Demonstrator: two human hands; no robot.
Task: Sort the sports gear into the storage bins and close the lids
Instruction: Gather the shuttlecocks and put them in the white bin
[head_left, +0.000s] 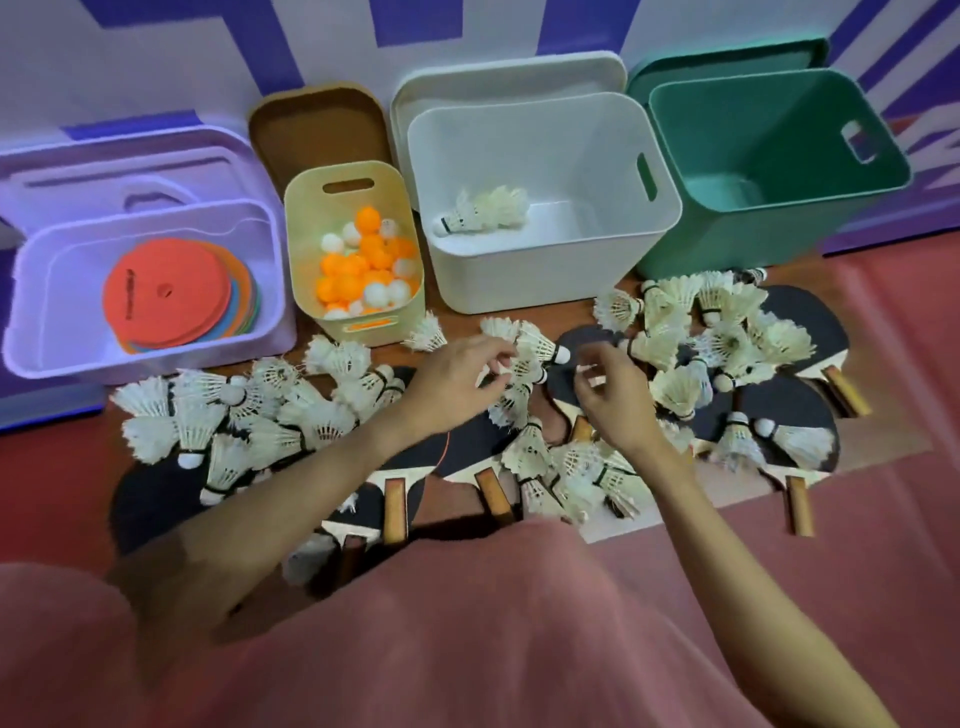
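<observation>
Four open bins stand along the wall. The purple bin (31, 291) holds flat coloured discs (166, 296), and the yellow bin (410, 228) holds orange and white balls (363, 265). The white bin (550, 280) has a few shuttlecocks (483, 210) inside. The green bin (727, 244) holds nothing. Several white shuttlecocks (249, 415) and black paddles (789, 415) with wooden handles lie scattered on the floor. My left hand (457, 382) pinches a bunch of shuttlecocks (524, 358) in front of the white bin. My right hand (613, 395) hovers beside them, fingers curled and apart, holding nothing.
Each bin's lid leans behind it against the wall: purple lid (130, 161), brown lid (317, 124), white lid (519, 73), green lid (737, 54). The floor is red around a wooden patch. My pink-clothed lap (467, 634) fills the foreground.
</observation>
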